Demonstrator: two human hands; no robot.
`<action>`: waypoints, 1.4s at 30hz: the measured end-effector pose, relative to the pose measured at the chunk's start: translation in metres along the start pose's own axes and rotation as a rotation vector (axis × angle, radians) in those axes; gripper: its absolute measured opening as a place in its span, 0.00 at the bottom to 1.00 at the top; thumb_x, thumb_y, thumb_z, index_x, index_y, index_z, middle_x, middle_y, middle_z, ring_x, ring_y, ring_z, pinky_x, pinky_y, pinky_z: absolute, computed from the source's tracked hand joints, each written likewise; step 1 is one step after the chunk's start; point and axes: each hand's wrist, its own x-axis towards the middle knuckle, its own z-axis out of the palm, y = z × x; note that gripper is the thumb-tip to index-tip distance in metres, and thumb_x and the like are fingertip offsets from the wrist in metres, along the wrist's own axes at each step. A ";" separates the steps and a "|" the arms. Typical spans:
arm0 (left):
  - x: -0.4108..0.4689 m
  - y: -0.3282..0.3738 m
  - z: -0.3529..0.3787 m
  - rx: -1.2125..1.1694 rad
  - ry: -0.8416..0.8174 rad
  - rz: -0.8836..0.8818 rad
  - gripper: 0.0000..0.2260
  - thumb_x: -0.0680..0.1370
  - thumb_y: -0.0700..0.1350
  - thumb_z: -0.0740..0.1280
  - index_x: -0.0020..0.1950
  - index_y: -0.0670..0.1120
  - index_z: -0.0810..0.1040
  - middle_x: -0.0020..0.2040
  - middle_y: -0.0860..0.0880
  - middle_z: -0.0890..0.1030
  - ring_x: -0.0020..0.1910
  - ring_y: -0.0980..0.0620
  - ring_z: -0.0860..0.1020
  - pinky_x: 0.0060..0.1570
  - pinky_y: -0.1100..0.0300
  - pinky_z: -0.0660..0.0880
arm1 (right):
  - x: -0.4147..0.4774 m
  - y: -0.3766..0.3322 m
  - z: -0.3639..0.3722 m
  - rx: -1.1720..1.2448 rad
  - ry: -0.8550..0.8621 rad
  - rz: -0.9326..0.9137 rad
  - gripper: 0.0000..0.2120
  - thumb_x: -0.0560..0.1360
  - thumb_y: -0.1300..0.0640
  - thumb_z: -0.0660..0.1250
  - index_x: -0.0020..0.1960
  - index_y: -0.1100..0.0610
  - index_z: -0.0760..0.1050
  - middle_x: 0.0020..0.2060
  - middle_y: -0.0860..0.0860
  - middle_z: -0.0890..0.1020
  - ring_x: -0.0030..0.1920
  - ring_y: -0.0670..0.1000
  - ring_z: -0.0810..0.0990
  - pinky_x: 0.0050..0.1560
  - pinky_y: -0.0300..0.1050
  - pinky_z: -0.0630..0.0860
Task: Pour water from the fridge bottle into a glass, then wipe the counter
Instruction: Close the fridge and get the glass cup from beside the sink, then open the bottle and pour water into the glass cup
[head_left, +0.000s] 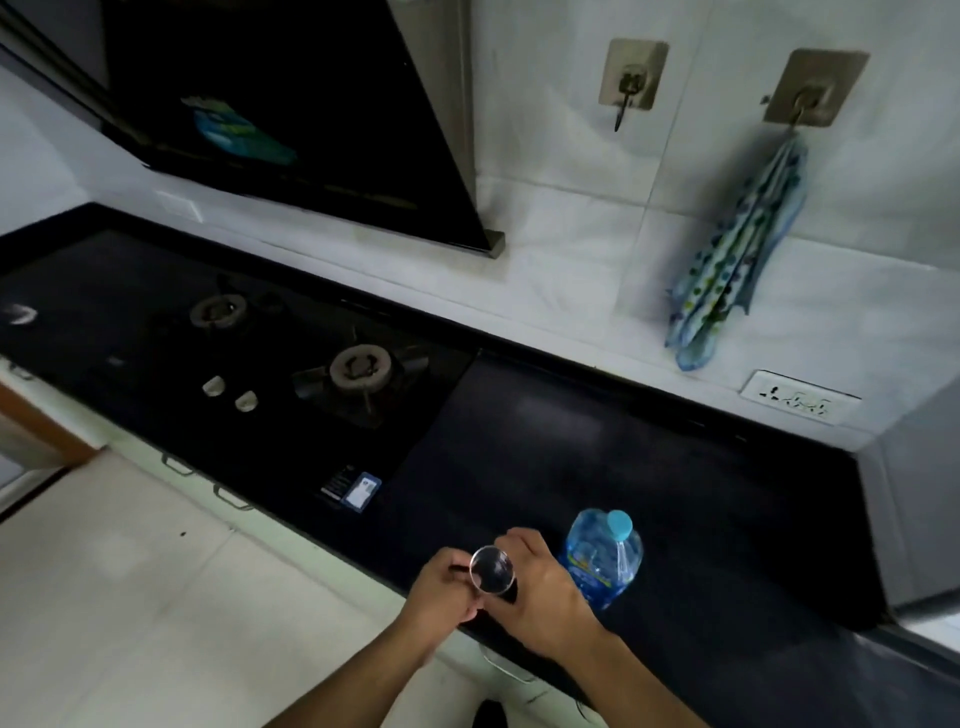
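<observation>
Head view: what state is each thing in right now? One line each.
Bottle: upright on the counter, cap on.
Glass: gripped by left hand and right hand, looks empty.
Cloth: hanging from the right wall hook.
Left wall hook: bare.
Stove burners: no flame, nothing on them.

Between the fingers (519, 538) of the left hand (447, 587) and the right hand (543, 590): only the rim of the glass (492, 570) in sight, walls and base covered. Just right of the fingers: near flank of the bottle (605, 556) masked by the right hand, label print too smeared to read. Below the fingers: both forearms cut by the bottom edge. Up-left of the fingers: sticker (358, 491), text too small to read. Far above: hood (291, 119) clipped by the top edge.
</observation>
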 end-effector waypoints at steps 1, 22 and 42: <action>0.006 0.002 0.000 0.021 0.001 -0.004 0.13 0.74 0.28 0.60 0.53 0.41 0.77 0.42 0.45 0.81 0.36 0.53 0.79 0.38 0.60 0.76 | 0.005 0.002 0.001 -0.004 -0.005 0.022 0.25 0.71 0.47 0.72 0.65 0.52 0.72 0.64 0.46 0.69 0.58 0.45 0.76 0.57 0.33 0.74; 0.092 -0.007 -0.015 0.532 -0.160 0.020 0.08 0.71 0.38 0.69 0.46 0.49 0.81 0.43 0.49 0.85 0.46 0.49 0.84 0.50 0.51 0.82 | 0.041 0.021 0.043 -0.118 -0.051 0.354 0.28 0.72 0.50 0.73 0.68 0.57 0.69 0.67 0.54 0.69 0.64 0.55 0.75 0.64 0.46 0.73; 0.088 0.041 -0.020 0.723 -0.230 0.335 0.17 0.76 0.43 0.71 0.62 0.50 0.73 0.59 0.52 0.76 0.55 0.55 0.78 0.56 0.60 0.76 | -0.008 -0.030 -0.008 0.031 0.151 0.293 0.18 0.75 0.50 0.69 0.64 0.49 0.73 0.58 0.45 0.75 0.53 0.45 0.79 0.53 0.39 0.76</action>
